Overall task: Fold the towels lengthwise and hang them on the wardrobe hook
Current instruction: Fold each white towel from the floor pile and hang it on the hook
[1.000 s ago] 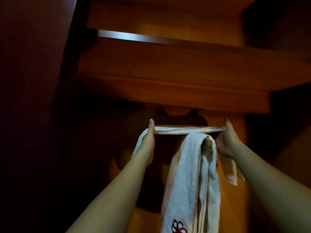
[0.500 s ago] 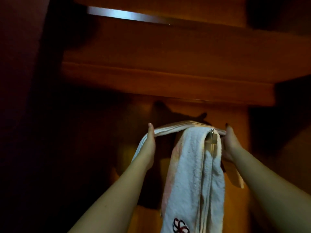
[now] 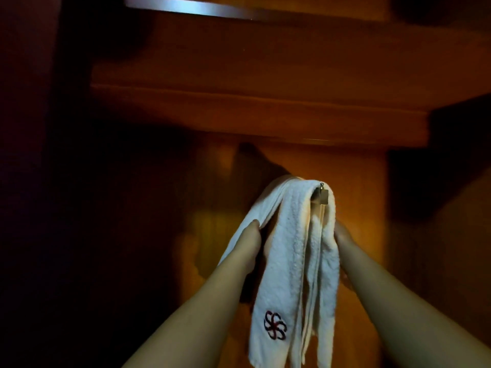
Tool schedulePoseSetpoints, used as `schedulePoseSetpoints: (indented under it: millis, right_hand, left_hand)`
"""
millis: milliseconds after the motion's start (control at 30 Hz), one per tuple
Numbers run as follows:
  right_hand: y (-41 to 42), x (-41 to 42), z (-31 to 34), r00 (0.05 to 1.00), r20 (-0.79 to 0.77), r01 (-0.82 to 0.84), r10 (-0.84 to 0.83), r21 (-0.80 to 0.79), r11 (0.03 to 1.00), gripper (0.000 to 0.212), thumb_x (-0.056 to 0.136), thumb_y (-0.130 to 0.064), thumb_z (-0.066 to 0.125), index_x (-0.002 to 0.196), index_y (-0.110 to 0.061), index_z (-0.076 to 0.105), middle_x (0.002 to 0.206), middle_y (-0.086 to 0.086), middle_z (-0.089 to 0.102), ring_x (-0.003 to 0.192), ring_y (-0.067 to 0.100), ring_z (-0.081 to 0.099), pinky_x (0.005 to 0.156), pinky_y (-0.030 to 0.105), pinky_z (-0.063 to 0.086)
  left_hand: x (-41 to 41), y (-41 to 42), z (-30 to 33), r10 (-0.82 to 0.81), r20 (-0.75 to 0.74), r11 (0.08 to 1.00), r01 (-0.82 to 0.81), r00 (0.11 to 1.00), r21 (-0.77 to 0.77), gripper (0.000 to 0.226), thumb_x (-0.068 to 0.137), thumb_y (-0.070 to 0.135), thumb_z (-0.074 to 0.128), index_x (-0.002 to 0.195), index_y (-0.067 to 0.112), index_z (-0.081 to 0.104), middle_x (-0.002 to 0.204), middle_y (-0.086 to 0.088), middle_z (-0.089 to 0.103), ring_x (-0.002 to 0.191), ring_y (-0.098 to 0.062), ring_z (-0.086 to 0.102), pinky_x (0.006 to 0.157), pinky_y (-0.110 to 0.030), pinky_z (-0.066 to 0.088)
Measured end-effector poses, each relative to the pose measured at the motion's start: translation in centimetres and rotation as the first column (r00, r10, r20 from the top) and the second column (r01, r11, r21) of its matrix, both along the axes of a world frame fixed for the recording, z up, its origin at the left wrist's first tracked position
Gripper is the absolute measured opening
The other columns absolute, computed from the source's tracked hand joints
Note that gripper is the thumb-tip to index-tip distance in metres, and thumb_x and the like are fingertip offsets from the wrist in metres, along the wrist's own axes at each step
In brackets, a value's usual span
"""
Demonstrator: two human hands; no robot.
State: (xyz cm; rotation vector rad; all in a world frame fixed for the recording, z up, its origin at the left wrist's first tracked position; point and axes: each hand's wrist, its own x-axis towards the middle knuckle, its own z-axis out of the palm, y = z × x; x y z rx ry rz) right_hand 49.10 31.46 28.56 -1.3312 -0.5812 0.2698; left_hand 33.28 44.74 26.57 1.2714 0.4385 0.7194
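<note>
Second towel (image 3: 261, 205) draped over hook (image 3: 322, 193), behind hung towel (image 3: 295, 261). Left hand (image 3: 251, 244) pinching its left end, drawing it down level. Right hand (image 3: 342, 235) mostly hidden; grasp indeterminable.

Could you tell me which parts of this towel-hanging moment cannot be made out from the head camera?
- Right hand: mostly behind the front towel; its grip cannot be told.
- Second towel: its right end is hidden by the front towel.
- Hook: only the tip and block show; its mount is covered by cloth.
- Both towels' lower ends: cut off by the bottom edge.
- Wardrobe's left side: too dark.
</note>
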Motion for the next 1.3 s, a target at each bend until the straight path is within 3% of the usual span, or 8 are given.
schedulePoseSetpoints:
  millis: [100, 200, 400, 633, 833, 967, 1133, 1300]
  right_hand:
    - [0.5, -1.3, 0.2, 0.996, -0.076, -0.041, 0.040, -0.016, 0.999, 0.046, 0.109, -0.019, 0.039, 0.066, -0.009, 0.047, 0.038, 0.003, 0.051, 0.042, 0.021, 0.055, 0.041, 0.026, 0.045]
    - [-0.5, -2.1, 0.0, 0.980, -0.084, -0.183, 0.181, -0.017, 0.983, 0.063, 0.108, -0.036, 0.042, 0.059, -0.006, 0.067, 0.057, 0.012, 0.062, 0.059, 0.028, 0.058, 0.057, 0.036, 0.048]
    - [-4.0, -0.3, -4.5, 0.938, -0.123, -0.342, 0.323, -0.188, 0.921, 0.074, 0.100, -0.071, 0.022, 0.134, -0.017, 0.061, 0.128, 0.020, 0.067, 0.122, 0.034, 0.061, 0.107, 0.051, 0.044]
    - [-9.1, -0.3, -9.6, 0.999, 0.026, -0.010, 0.025, -0.474, 0.880, 0.058, 0.105, -0.053, 0.037, 0.109, -0.007, 0.071, 0.106, 0.010, 0.072, 0.091, 0.020, 0.065, 0.067, 0.032, 0.042]
    - [-13.7, -4.5, -12.8, 0.985, 0.169, 0.069, 0.027, -0.538, 0.840, 0.040, 0.106, -0.042, 0.044, 0.093, -0.013, 0.068, 0.116, 0.013, 0.071, 0.088, 0.018, 0.063, 0.077, 0.033, 0.042]
    - [-16.8, -8.7, -14.6, 0.934, 0.335, 0.136, 0.124, -0.654, 0.744, 0.042, 0.103, -0.047, 0.047, 0.114, -0.013, 0.070, 0.125, 0.010, 0.069, 0.111, 0.025, 0.064, 0.101, 0.039, 0.046]
    - [-21.1, -15.1, -16.9, 0.860, 0.442, 0.269, 0.255, -0.817, 0.509, 0.060, 0.100, -0.059, 0.047, 0.141, -0.017, 0.058, 0.143, 0.006, 0.058, 0.127, 0.025, 0.055, 0.106, 0.038, 0.043]
    - [-26.6, -21.5, -23.8, 0.853, 0.426, 0.266, 0.303, -0.852, 0.451, 0.050, 0.100, -0.052, 0.051, 0.134, -0.017, 0.060, 0.133, 0.006, 0.061, 0.113, 0.019, 0.058, 0.087, 0.030, 0.046]
  left_hand:
    - [-0.5, -1.6, 0.0, -0.010, -0.035, 1.000, 0.009, 0.999, -0.007, 0.050, 0.102, 0.056, 0.036, 0.119, 0.017, 0.063, 0.088, -0.004, 0.071, 0.089, -0.022, 0.066, 0.065, -0.033, 0.049]
    - [-1.3, -2.2, -0.1, -0.092, -0.042, 0.996, 0.092, 0.995, -0.005, 0.064, 0.099, 0.069, 0.029, 0.120, 0.017, 0.060, 0.104, -0.011, 0.071, 0.100, -0.026, 0.066, 0.078, -0.038, 0.054]
    - [-4.6, -3.1, -2.8, -0.155, -0.023, 0.988, 0.155, 0.988, -0.010, 0.078, 0.097, 0.072, 0.016, 0.112, 0.014, 0.067, 0.102, -0.012, 0.076, 0.102, -0.026, 0.068, 0.088, -0.041, 0.053]
    - [-11.0, -5.5, -7.8, 0.115, -0.152, 0.978, -0.085, 0.982, 0.191, 0.062, 0.104, 0.056, 0.030, 0.097, 0.010, 0.071, 0.088, -0.003, 0.075, 0.096, -0.021, 0.069, 0.072, -0.028, 0.046]
    - [-14.4, -8.6, -11.6, 0.269, -0.303, 0.915, -0.144, 0.914, 0.377, 0.037, 0.105, 0.041, 0.045, 0.106, 0.012, 0.067, 0.120, -0.021, 0.067, 0.107, -0.032, 0.064, 0.089, -0.035, 0.047]
    - [-15.5, -11.1, -13.9, 0.271, -0.431, 0.856, -0.010, 0.861, 0.517, 0.041, 0.102, 0.037, 0.055, 0.130, 0.010, 0.063, 0.124, -0.015, 0.067, 0.112, -0.033, 0.063, 0.075, -0.030, 0.043]
    - [-16.7, -15.5, -17.6, 0.177, -0.524, 0.745, 0.234, 0.833, 0.624, 0.021, 0.102, 0.034, 0.053, 0.115, 0.023, 0.065, 0.092, -0.002, 0.066, 0.062, -0.011, 0.055, 0.052, -0.024, 0.037]
    - [-19.2, -19.9, -23.6, 0.061, -0.675, 0.582, 0.523, 0.735, 0.622, 0.040, 0.103, 0.042, 0.049, 0.137, 0.022, 0.056, 0.131, -0.004, 0.062, 0.097, -0.016, 0.061, 0.071, -0.025, 0.045]
